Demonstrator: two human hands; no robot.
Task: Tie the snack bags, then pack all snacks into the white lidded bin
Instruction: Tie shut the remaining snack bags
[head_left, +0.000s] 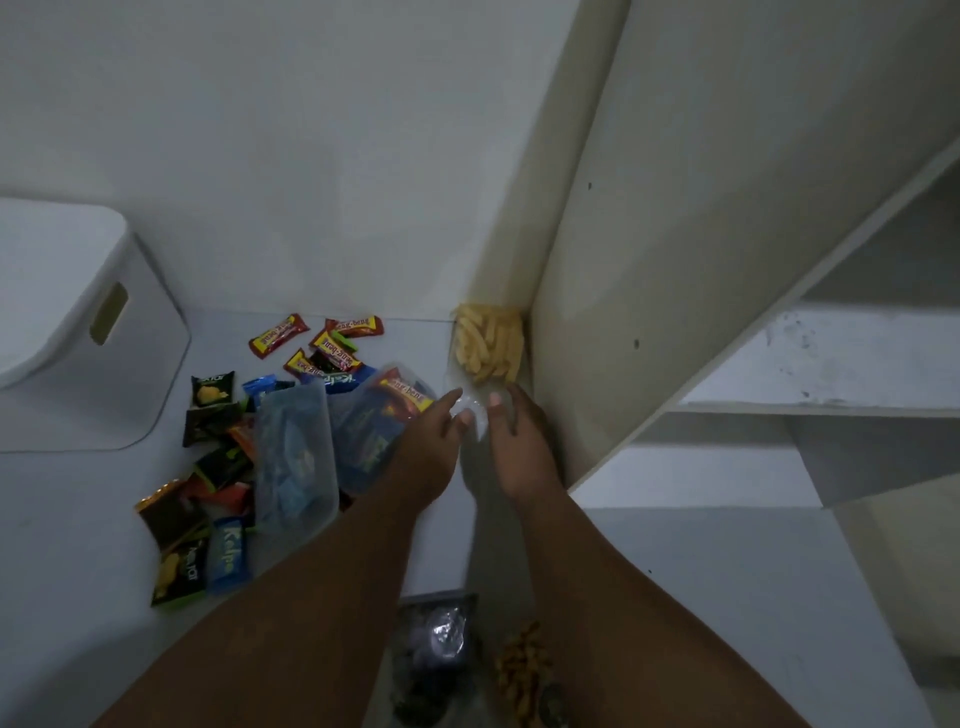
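A clear bag of yellow stick snacks (488, 340) lies in the corner where the wall meets the cabinet side. My left hand (434, 447) and my right hand (519, 447) both pinch the empty open end of that bag, close together. The white lidded bin (78, 332) stands at the far left with its lid on. Several small wrapped snacks (322, 343) lie scattered on the white surface between the bin and my hands. Two clear tubs (296, 457) holding blue packets lie among them.
A cream cabinet side (623, 249) rises right of the bag, with white shelves (831, 364) beyond it. Near the bottom edge lie a dark clear bag (436, 644) and a bag of brown snacks (524, 670). Black and blue packets (197, 540) lie at lower left.
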